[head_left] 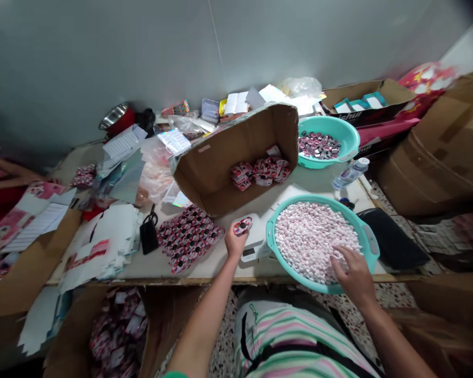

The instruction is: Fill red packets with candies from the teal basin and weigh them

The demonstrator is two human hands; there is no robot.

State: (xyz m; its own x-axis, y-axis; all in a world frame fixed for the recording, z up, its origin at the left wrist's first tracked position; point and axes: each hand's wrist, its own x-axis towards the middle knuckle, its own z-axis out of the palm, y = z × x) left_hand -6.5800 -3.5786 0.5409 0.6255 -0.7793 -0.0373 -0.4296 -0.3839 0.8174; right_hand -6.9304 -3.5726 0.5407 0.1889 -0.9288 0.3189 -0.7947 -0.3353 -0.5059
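Observation:
My left hand is closed on a small printed packet with red, white and dark markings, held over a white digital scale. My right hand reaches into a turquoise basin full of small white and pink pieces, probably candies. Its fingers are spread over the pieces near the basin's right side; whether any piece is pinched cannot be seen. Left of the scale lie rows of similar packets. Behind it, a cardboard box tilted on its side holds more packets.
A second turquoise basin holds round purple and silver pieces. Beside it lies a bottle. Scissors, a black pouch and stacked paper sheets lie leftward. Another person's arm shows at far left. Large cartons stand right.

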